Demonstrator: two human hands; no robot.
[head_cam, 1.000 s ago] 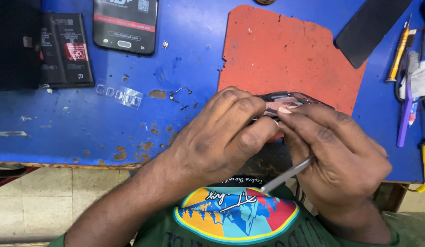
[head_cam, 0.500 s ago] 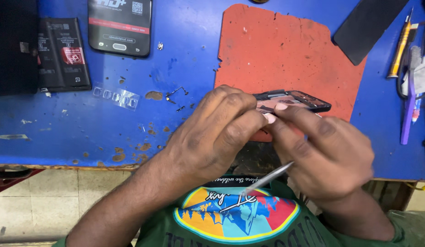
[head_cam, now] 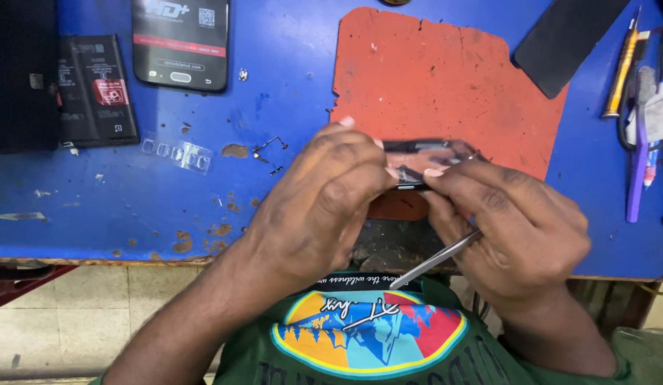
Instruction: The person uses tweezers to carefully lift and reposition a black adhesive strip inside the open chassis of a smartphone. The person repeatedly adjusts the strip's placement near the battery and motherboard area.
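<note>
Both hands meet over the near edge of a blue workbench (head_cam: pixel 132 207). My left hand (head_cam: pixel 317 207) and my right hand (head_cam: pixel 513 228) together grip a small dark phone part (head_cam: pixel 428 153), held on edge just above the lower border of a red mat (head_cam: pixel 445 85). My right hand also holds metal tweezers (head_cam: pixel 435 260), whose tips point down toward my chest. Most of the part is hidden behind my fingers.
A phone with a new screen (head_cam: pixel 180 43) and a black battery (head_cam: pixel 96 89) lie at the back left. A clear plastic strip (head_cam: pixel 176 152) and tiny screws (head_cam: pixel 269 146) lie nearby. A black panel (head_cam: pixel 567 39), a yellow screwdriver (head_cam: pixel 622 64) and a purple brush (head_cam: pixel 636 164) sit at the right.
The view has shifted a little. Both hands stay on the part, and the tweezers have swung slightly in my right hand.
</note>
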